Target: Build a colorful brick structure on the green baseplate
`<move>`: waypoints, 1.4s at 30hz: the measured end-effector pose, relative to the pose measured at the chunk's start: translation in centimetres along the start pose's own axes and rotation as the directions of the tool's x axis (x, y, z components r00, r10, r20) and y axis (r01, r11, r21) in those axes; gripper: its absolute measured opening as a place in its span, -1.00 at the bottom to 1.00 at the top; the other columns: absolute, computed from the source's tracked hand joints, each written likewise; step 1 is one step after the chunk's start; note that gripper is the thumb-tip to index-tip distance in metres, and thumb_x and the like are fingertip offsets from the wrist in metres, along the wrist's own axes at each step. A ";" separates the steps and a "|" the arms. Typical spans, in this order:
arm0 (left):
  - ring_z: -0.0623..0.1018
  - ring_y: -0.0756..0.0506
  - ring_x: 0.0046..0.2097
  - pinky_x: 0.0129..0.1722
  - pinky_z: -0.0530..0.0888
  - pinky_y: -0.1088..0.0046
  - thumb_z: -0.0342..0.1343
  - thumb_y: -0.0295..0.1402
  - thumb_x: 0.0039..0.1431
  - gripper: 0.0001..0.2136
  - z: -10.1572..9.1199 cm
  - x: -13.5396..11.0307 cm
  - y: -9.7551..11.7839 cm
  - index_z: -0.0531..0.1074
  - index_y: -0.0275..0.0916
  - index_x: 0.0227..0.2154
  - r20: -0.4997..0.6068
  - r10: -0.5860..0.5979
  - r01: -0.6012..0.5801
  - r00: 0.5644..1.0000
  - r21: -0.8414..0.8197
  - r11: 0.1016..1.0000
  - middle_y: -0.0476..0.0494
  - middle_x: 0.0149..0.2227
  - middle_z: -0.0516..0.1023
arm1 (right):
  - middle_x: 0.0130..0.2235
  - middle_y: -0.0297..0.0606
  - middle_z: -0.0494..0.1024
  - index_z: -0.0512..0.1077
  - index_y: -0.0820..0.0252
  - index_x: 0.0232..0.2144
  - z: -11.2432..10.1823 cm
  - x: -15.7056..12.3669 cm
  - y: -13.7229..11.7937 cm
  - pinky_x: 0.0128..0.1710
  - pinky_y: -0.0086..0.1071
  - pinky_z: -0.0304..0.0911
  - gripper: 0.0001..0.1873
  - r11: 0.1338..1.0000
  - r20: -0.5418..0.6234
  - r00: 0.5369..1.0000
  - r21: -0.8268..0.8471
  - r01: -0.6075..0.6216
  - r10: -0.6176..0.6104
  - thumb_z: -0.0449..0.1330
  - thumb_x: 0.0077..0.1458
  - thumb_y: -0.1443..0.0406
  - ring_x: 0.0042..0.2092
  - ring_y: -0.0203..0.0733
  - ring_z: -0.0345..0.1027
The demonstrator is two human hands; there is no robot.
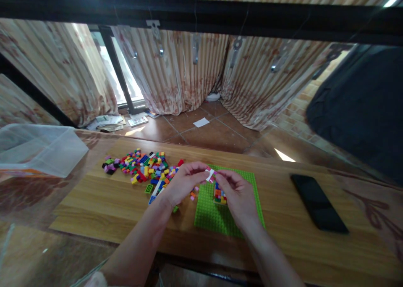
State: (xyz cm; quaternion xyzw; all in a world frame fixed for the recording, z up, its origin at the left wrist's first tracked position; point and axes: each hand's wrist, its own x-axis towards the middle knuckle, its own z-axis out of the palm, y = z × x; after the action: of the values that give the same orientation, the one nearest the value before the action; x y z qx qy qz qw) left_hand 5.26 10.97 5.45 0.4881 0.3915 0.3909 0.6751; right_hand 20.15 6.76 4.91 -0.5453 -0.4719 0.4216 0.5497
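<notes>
Head view: found white-and-pink plastic piece (pixel 209 175) pinched between left hand (pixel 186 180) and right hand (pixel 238 193), above far-left corner of green studded baseplate (pixel 205 209); noted multicoloured brick block (pixel 219 196) nearward of grip, closer to right hand.

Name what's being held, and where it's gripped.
A small white-and-pink piece, pinched at its left side by the left hand and its right by the right hand.

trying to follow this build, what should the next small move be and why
Perhaps squeeze the pink and white bricks together: the left hand and right hand pinch them over the green board, though whether they are locked is unclear.
</notes>
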 end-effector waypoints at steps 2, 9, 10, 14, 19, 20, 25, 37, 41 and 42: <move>0.48 0.05 -0.39 -0.46 0.34 0.60 0.28 -0.23 -0.05 -0.75 0.1 0.0 0.0 0.48 -0.29 -0.35 0.020 -0.013 0.014 1.000 -0.018 1.000 -0.03 -0.41 0.52 | -0.39 -0.27 0.58 0.51 0.20 -0.37 0.0 0.0 -0.1 -0.35 -0.38 0.31 -0.75 1.000 -0.006 1.000 0.019 -0.007 0.007 0.25 -0.01 0.13 -0.37 -0.25 0.41; 0.43 0.09 -0.44 -0.46 0.32 0.62 0.29 -0.23 -0.03 -0.76 0.5 -0.2 0.0 0.51 -0.32 -0.39 0.049 0.047 -0.044 0.998 -0.060 0.997 0.01 -0.46 0.49 | -0.42 -0.31 0.55 0.50 0.18 -0.41 0.1 -0.2 -0.5 -0.35 -0.40 0.28 -0.82 0.999 0.040 0.999 0.021 0.033 -0.034 0.24 0.02 0.18 -0.37 -0.25 0.39; 0.42 0.09 -0.45 -0.46 0.31 0.62 0.28 -0.24 -0.03 -0.77 0.5 -0.2 0.0 0.51 -0.32 -0.39 0.049 0.047 -0.045 0.998 -0.056 0.997 0.01 -0.48 0.49 | -0.42 -0.31 0.55 0.50 0.18 -0.41 0.1 -0.3 -0.5 -0.34 -0.40 0.27 -0.83 0.999 0.046 0.998 0.012 0.038 -0.038 0.24 0.02 0.18 -0.38 -0.25 0.39; 0.44 0.09 -0.44 -0.46 0.32 0.63 0.31 -0.27 -0.05 -0.78 0.5 -0.2 -0.1 0.52 -0.32 -0.39 0.028 0.016 -0.012 0.999 -0.136 0.991 0.00 -0.47 0.51 | -0.43 -0.33 0.52 0.50 0.18 -0.43 0.1 -0.3 -0.7 -0.35 -0.42 0.24 -0.83 0.999 0.066 0.998 0.031 0.022 -0.024 0.25 0.01 0.19 -0.39 -0.29 0.34; 0.54 0.04 -0.32 -0.24 0.45 0.55 0.33 -0.34 -0.06 -0.79 0.3 -0.3 0.2 0.52 -0.33 -0.36 0.045 -0.010 0.024 0.999 -0.335 0.942 -0.07 -0.37 0.57 | -0.48 -0.38 0.45 0.49 0.17 -0.46 0.0 -0.3 -1.0 -0.44 -0.50 0.19 -0.85 0.901 0.094 0.985 0.399 -0.171 0.145 0.31 -0.05 0.21 -0.45 -0.38 0.22; 0.55 0.02 -0.29 -0.19 0.46 0.53 0.32 -0.36 -0.05 -0.80 0.2 -0.3 0.3 0.52 -0.34 -0.35 0.055 -0.001 0.021 0.998 -0.371 0.928 -0.08 -0.35 0.58 | -0.46 -0.38 0.45 0.49 0.17 -0.46 -0.1 -0.3 -1.2 -0.46 -0.51 0.19 -0.86 0.848 0.120 0.976 0.485 -0.216 0.180 0.31 -0.06 0.22 -0.45 -0.39 0.22; 0.57 -0.02 -0.17 -0.10 0.46 0.50 0.25 -0.42 0.04 -0.84 0.1 -0.5 0.5 0.53 -0.32 -0.28 0.115 0.055 0.002 0.992 -0.442 0.897 -0.16 -0.23 0.60 | -0.43 -0.33 0.45 0.47 0.19 -0.47 -1.1 -0.2 -2.1 -0.58 -0.56 0.12 -0.89 0.638 0.253 0.939 0.689 -0.344 0.233 0.26 -0.07 0.26 -0.47 -0.39 0.17; 0.54 -0.04 -0.17 -0.12 0.43 0.46 0.24 -0.44 0.05 -0.86 -0.1 -0.6 0.6 0.54 -0.28 -0.28 0.125 0.255 -0.235 0.959 -0.155 0.959 -0.15 -0.15 0.57 | -0.53 -0.43 0.36 0.41 0.22 -0.51 0.3 -0.6 -1.4 -0.73 -0.55 -0.33 -0.61 0.816 0.241 0.906 0.398 -0.419 0.348 0.31 -0.08 0.01 -0.64 -0.54 -0.10; 0.53 -0.04 -0.12 -0.11 0.44 0.47 0.23 -0.45 0.05 -0.88 -0.1 -0.7 0.6 0.54 -0.28 -0.30 0.151 0.265 -0.258 0.952 -0.065 0.964 -0.17 -0.09 0.54 | -0.59 -0.48 0.29 0.40 0.23 -0.52 0.4 -0.6 -1.2 -0.71 -0.54 -0.31 -0.63 0.823 0.246 0.906 0.387 -0.417 0.344 0.35 -0.12 0.04 -0.63 -0.53 -0.11; 0.52 -0.04 -0.11 -0.10 0.44 0.48 0.24 -0.46 0.04 -0.85 0.0 -0.7 0.6 0.54 -0.28 -0.28 0.147 0.271 -0.267 0.951 -0.046 0.963 -0.16 -0.08 0.53 | -0.60 -0.49 0.27 0.40 0.23 -0.52 0.4 -0.5 -1.1 -0.70 -0.54 -0.30 -0.63 0.825 0.241 0.910 0.388 -0.410 0.339 0.35 -0.13 0.05 -0.63 -0.52 -0.11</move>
State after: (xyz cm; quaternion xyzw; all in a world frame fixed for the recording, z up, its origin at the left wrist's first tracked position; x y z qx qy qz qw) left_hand 4.85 10.47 6.13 0.5567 0.2637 0.4458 0.6494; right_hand 19.59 6.27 6.00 -0.4564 -0.2934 0.6577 0.5226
